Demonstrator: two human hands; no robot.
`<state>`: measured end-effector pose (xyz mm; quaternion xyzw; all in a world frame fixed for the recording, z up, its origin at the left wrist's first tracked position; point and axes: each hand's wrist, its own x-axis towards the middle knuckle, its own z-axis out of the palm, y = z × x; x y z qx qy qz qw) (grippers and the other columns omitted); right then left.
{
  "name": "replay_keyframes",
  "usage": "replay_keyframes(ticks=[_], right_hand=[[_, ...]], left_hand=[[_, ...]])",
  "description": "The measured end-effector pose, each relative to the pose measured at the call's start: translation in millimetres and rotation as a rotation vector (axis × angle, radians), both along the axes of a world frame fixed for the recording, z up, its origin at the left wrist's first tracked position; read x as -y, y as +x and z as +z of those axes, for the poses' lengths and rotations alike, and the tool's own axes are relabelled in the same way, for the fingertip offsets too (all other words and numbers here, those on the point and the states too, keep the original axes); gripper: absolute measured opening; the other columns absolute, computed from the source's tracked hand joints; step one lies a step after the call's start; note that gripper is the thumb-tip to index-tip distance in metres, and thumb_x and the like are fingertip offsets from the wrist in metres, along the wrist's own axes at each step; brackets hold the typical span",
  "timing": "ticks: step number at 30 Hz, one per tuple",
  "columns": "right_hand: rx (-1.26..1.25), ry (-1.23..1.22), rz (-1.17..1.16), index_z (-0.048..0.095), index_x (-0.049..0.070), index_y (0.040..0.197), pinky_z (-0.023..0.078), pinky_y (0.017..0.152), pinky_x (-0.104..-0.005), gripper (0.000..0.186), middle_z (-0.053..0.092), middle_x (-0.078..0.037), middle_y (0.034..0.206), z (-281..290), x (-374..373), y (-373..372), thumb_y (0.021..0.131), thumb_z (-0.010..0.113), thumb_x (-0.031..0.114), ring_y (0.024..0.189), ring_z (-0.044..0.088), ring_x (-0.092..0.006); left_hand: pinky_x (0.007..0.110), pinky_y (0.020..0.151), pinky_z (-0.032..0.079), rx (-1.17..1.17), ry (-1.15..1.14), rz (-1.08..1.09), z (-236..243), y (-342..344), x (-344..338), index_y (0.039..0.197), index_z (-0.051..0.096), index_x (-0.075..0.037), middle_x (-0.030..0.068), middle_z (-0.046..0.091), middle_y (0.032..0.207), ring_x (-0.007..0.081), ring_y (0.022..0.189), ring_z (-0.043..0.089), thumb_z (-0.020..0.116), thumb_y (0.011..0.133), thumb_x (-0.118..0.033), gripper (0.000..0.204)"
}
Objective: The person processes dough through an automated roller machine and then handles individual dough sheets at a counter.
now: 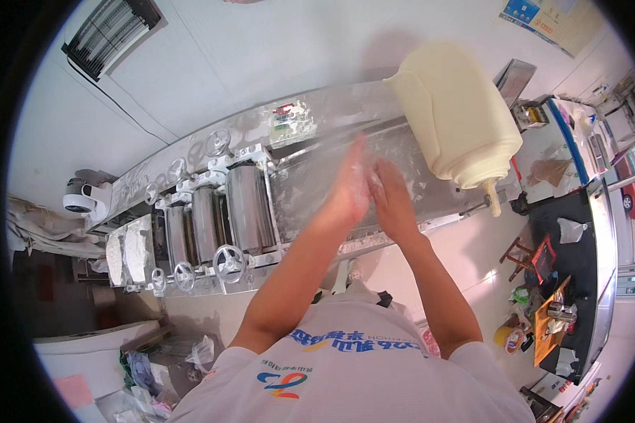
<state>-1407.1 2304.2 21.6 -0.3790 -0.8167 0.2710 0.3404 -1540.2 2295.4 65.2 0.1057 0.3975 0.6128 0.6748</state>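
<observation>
Above the dough machine's floury metal bed (303,197), my two hands meet palm to palm, both dusted white. My left hand (353,180) points its fingers straight up and away, slightly blurred. Against its palm lies my right hand (391,190), fingers flat and partly hidden. Neither hand shows anything in it. To the right of them, apart from my hands, a thick roll of pale yellow dough sheet (458,116) rests on the machine's far end, wound on a rolling pin (492,197) whose end sticks out toward me.
Left of my hands stand shiny steel rollers (248,208) with handwheels (229,264) on the near side. A white fan-like device (85,197) sits at the machine's far left. On the right are a black counter (585,240), a small wooden stool (533,257) and a wooden board (552,321).
</observation>
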Motion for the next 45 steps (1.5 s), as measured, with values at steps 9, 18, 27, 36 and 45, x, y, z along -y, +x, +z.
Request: replay_keyframes(ticks=[9, 18, 27, 36, 45], right_hand=[[0.058, 0.516, -0.329, 0.066, 0.000, 0.123, 0.049, 0.101, -0.0467, 0.035, 0.068, -0.019, 0.122, 144, 33, 64, 0.089, 0.063, 0.006, 0.114, 0.064, -0.0376], [0.451, 0.324, -0.251, 0.051, -0.006, 0.146, 0.039, 0.116, -0.0456, 0.061, 0.057, -0.030, 0.143, 215, -164, 62, 0.101, 0.060, 0.035, 0.136, 0.052, -0.0441], [0.601, 0.162, -0.079, 0.034, -0.006, 0.158, 0.027, 0.125, -0.0426, 0.085, 0.037, -0.030, 0.161, 205, -173, 37, 0.102, 0.054, 0.055, 0.153, 0.034, -0.0389], [0.748, 0.042, -0.216, 0.028, -0.010, 0.158, 0.044, 0.113, -0.0428, 0.114, 0.056, -0.036, 0.142, 216, -194, 20, 0.086, 0.065, 0.070, 0.133, 0.058, -0.0447], [0.422, -0.327, -0.133, 0.022, -0.004, 0.163, 0.041, 0.116, -0.0414, 0.117, 0.048, -0.034, 0.152, 209, -220, 49, 0.084, 0.066, 0.070, 0.139, 0.053, -0.0410]], left_hand=[[0.044, 0.127, 0.023, -0.580, 0.145, 0.325, 57, 69, -106, 0.156, 0.014, 0.019, 0.0377, 0.015, 0.165, 0.0444, 0.156, 0.021, 0.070, 0.090, -0.065, 0.121], [0.052, 0.093, 0.054, -0.848, 0.097, 0.325, 44, 66, -97, 0.126, 0.051, 0.012, 0.0370, 0.058, 0.129, 0.0524, 0.112, 0.064, 0.047, 0.109, -0.046, 0.060], [0.053, 0.083, 0.055, -1.521, 0.266, 0.276, -50, 30, -58, 0.114, 0.061, 0.005, 0.0268, 0.065, 0.112, 0.0444, 0.097, 0.067, 0.052, 0.108, -0.025, 0.032], [0.047, 0.092, 0.060, 0.338, 0.218, 0.142, -77, 2, -48, 0.131, 0.056, 0.013, 0.0228, 0.068, 0.124, 0.0312, 0.106, 0.072, 0.059, 0.108, -0.026, 0.045], [0.040, 0.076, 0.060, -0.241, -0.084, 0.393, -125, 11, -3, 0.120, 0.067, 0.007, 0.0159, 0.074, 0.106, 0.0252, 0.089, 0.073, 0.072, 0.097, -0.011, 0.030]])
